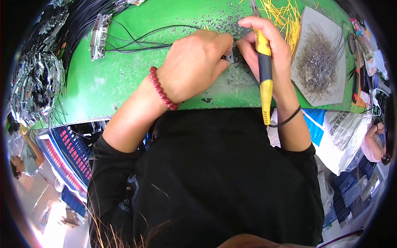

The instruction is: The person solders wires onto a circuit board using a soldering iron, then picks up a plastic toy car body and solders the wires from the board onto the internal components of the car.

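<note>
My left hand (pixel 194 62), with a red bead bracelet on its wrist, is closed on a small silver metal connector (pixel 230 58) just above the green tabletop. Thin black cables (pixel 144 44) run leftward from beneath that hand to a row of silver metal pieces (pixel 99 37). My right hand (pixel 269 49) grips a yellow-and-black soldering iron (pixel 265 70) whose metal end points away from me, cut off by the upper edge. The right thumb and fingertips come close to the connector; whether they touch something there, I cannot make out.
Yellow wire strands (pixel 285 20) lie at the far right, beside a grey board (pixel 335 89) heaped with dark scraps. Bundled black cables with shiny metal ends (pixel 35 89) fill the left edge. An orange-handled tool (pixel 356 87) lies far right. Blue crates (pixel 70 151) stand below the table.
</note>
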Demonstrator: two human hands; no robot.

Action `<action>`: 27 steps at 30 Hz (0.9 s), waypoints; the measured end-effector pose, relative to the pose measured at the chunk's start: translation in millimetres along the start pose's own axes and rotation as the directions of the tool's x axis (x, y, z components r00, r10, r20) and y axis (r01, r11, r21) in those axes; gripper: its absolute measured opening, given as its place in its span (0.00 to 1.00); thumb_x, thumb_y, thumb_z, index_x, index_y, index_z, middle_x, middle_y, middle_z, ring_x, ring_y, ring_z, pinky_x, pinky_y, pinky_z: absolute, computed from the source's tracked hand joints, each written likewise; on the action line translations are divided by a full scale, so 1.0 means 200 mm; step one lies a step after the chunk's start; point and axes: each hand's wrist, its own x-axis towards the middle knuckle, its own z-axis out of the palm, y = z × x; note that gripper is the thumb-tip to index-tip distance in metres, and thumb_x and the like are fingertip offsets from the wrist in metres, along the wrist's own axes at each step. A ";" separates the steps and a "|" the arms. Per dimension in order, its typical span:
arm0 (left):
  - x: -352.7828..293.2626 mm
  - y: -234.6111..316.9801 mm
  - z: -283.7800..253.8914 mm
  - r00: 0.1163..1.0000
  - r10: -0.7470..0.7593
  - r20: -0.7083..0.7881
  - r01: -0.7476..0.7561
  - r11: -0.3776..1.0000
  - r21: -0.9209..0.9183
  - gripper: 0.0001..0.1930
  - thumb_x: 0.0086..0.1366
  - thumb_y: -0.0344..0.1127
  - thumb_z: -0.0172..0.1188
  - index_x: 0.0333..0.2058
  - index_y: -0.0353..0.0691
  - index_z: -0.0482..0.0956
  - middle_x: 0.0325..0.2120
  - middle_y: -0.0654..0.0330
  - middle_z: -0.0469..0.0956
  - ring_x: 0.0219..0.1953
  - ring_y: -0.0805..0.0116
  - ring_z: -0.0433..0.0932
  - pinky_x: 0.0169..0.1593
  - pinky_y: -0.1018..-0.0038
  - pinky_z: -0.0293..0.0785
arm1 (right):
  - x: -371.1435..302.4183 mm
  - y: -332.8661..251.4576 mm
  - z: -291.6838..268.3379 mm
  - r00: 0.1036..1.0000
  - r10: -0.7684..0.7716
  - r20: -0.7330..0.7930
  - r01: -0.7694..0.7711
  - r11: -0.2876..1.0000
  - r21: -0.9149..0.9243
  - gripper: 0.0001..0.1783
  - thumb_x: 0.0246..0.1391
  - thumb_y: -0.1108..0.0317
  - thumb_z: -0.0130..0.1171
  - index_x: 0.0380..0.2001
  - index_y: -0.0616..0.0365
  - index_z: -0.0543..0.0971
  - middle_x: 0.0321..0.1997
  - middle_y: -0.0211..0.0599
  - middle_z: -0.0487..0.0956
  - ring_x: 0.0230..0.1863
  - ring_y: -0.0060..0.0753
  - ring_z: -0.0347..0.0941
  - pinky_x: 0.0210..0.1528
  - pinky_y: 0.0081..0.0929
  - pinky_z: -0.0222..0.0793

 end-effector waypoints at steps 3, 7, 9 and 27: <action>0.00 0.00 -0.01 0.998 -0.054 0.016 0.055 0.991 -0.122 0.10 0.55 0.28 0.61 0.36 0.37 0.72 0.28 0.52 0.77 0.33 0.51 0.78 0.35 0.63 0.74 | -0.06 -0.02 0.00 0.999 -0.031 0.013 0.032 0.997 -0.071 0.19 0.50 0.80 0.51 0.45 0.51 0.75 0.14 0.26 0.69 0.17 0.21 0.67 0.22 0.20 0.61; 0.02 -0.01 0.01 0.994 -0.105 0.002 0.105 0.990 -0.093 0.11 0.57 0.27 0.61 0.38 0.35 0.72 0.29 0.50 0.79 0.32 0.51 0.80 0.33 0.64 0.74 | -0.10 -0.01 0.03 0.996 -0.086 -0.023 0.084 0.994 -0.064 0.22 0.45 0.82 0.56 0.45 0.51 0.75 0.18 0.27 0.71 0.18 0.20 0.67 0.23 0.21 0.63; 0.01 -0.01 0.01 0.995 -0.099 0.000 0.098 0.989 -0.112 0.10 0.57 0.27 0.61 0.37 0.35 0.73 0.28 0.50 0.79 0.32 0.51 0.79 0.34 0.64 0.74 | -0.12 0.03 0.01 0.997 -0.003 -0.082 0.004 1.000 0.013 0.24 0.43 0.84 0.58 0.45 0.51 0.76 0.19 0.27 0.72 0.20 0.18 0.68 0.24 0.19 0.64; -0.02 0.02 0.04 0.990 -0.106 -0.090 0.094 0.987 -0.129 0.04 0.57 0.27 0.60 0.29 0.36 0.74 0.24 0.54 0.76 0.28 0.55 0.77 0.33 0.66 0.72 | -0.18 -0.02 0.03 0.988 0.108 -0.109 -0.088 0.981 0.174 0.22 0.48 0.83 0.61 0.47 0.54 0.74 0.31 0.33 0.80 0.30 0.19 0.78 0.33 0.16 0.71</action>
